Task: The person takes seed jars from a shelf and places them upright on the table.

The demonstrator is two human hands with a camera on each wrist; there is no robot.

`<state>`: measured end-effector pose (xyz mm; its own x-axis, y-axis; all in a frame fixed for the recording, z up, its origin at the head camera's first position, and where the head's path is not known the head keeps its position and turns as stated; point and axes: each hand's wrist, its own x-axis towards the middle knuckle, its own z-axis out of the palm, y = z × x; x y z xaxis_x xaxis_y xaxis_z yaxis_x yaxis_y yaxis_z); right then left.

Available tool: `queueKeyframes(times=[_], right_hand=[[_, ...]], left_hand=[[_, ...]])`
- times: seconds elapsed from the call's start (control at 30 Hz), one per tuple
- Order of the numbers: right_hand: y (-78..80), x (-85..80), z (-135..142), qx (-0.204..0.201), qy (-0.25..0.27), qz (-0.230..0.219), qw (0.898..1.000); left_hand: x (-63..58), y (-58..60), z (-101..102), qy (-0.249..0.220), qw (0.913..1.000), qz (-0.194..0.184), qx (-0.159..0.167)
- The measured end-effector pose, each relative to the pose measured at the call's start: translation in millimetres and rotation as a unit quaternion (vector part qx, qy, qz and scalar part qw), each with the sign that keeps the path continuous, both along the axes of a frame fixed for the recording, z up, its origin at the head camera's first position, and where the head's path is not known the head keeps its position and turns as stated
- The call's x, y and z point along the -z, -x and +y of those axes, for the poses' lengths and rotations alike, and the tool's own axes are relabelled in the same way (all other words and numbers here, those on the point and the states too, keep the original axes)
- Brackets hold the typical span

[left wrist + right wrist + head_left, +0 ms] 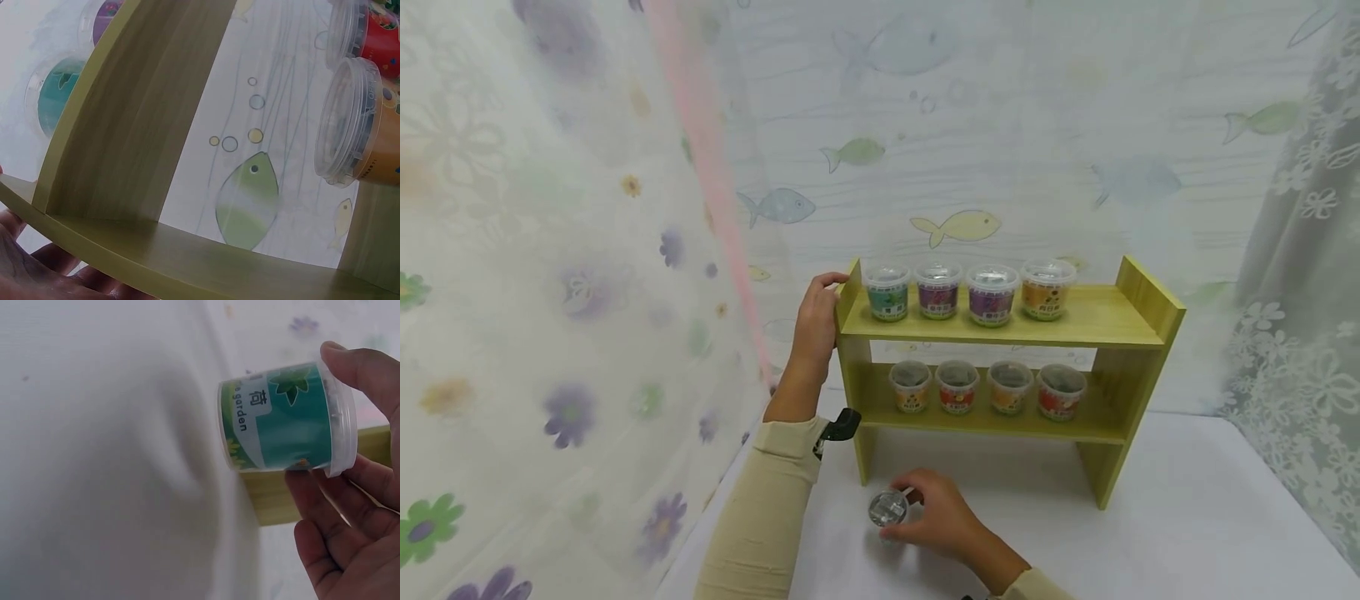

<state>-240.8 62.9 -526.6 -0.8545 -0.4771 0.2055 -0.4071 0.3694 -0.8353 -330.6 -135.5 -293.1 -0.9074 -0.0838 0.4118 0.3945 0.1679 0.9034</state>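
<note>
A small clear plastic tub with a lid is pinched between the thumb and fingers of my right hand, low in front of the shelf. In the right wrist view, this tub shows a teal label with a green leaf; its base is close to the white table surface. My left hand grips the left side panel of the yellow-green two-tier wooden shelf near its top edge. In the left wrist view, the left fingers lie along the outside of that panel, partly hidden by it.
Several similar tubs line the top tier, among them a teal one by my left hand and an orange one. More orange and red tubs stand on the lower tier. Patterned curtains hang behind the white table.
</note>
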Motion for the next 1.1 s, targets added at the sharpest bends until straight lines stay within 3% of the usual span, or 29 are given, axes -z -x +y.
queueKeyframes(times=[0.3, 1.1], right_hand=[[0.2, 14.5, -8, -0.009, -0.008, 0.017, 1.0], [-1.8, 13.9, -17, -0.003, -0.013, 0.018, 1.0]], left_hand=[[0.2, -2.6, 1, 0.001, 1.0, -0.001, 0.0], [-0.1, -1.7, 0, 0.007, 1.0, 0.001, -0.004]])
